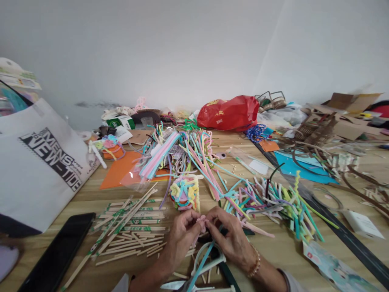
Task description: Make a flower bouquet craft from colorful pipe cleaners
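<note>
- My left hand (184, 235) and right hand (231, 235) pinch a pink pipe-cleaner piece (201, 223) between fingertips, above the wooden table (121, 278).
- White-handled scissors (209, 267) lie just below my hands, a blue pipe cleaner (201, 265) crossing them.
- A flower-covered pipe-cleaner ornament (184, 193) sits just beyond.
- Wooden chopsticks (130, 231) and a black smartphone (60, 251) lie left; loose pipe cleaners (273, 202) heap right.
</note>
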Available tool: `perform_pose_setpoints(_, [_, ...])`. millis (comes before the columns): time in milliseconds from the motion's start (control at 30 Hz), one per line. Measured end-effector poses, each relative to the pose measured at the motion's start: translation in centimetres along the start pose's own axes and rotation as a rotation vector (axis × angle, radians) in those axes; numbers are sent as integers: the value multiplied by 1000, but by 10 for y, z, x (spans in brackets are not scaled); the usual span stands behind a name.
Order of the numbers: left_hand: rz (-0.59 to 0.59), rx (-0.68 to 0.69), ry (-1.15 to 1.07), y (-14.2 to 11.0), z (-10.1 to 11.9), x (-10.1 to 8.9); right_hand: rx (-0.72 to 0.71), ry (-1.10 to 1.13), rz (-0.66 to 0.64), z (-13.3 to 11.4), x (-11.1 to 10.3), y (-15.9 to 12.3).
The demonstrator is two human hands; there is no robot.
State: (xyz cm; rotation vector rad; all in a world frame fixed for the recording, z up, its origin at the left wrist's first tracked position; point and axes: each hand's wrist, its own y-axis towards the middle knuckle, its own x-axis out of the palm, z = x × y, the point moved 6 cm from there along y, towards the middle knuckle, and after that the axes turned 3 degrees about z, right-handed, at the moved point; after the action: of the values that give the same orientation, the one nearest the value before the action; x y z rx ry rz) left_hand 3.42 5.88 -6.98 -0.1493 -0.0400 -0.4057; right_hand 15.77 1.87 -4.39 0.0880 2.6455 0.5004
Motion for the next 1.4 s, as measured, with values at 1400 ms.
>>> perform_pose_setpoints(1400, [-65,-134,-264,5,-4,4,240,194,-111,11,0,2])
